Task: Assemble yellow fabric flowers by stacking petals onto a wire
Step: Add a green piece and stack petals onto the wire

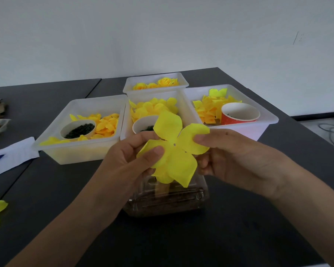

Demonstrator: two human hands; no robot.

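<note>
Both hands hold one yellow petal piece [174, 149] above a clear plastic box [166, 201] on the dark table [229, 228]. Left hand [131, 160] pinches its left lobe under the thumb; right hand [231, 153] pinches the right lobe. Small centre hole faces the camera.

Bench [239, 218]: three tubs in a row, left tub [81, 149], middle tub [126, 120], right tub [262, 124]; fourth tub [154, 79] behind middle. Cup in each front tub. Clear box [166, 201] before middle tub; paper [12, 157] far left.
</note>
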